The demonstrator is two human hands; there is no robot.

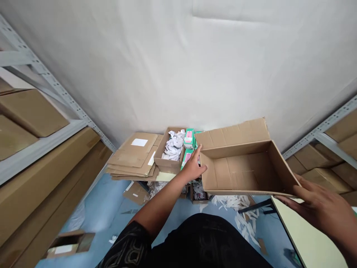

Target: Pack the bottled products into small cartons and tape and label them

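Observation:
An empty brown cardboard box (242, 169) is held in front of me, its opening toward me and one flap raised behind it. My left hand (193, 165) grips its left wall, fingers curled over the edge. At the box's near right corner, my right hand (318, 206) lies with fingers stretched along the lower edge, supporting it. Behind the left hand stands a smaller open carton (170, 158) with crumpled white paper (173, 145) and green-and-pink packets (189, 137).
A stack of flattened cartons (134, 158) lies left of the small carton. Metal shelving with long brown boxes (41, 178) runs along the left, more shelving (323, 130) on the right. A pale table edge (304, 234) is at lower right. Paper strips (245, 216) litter the blue floor.

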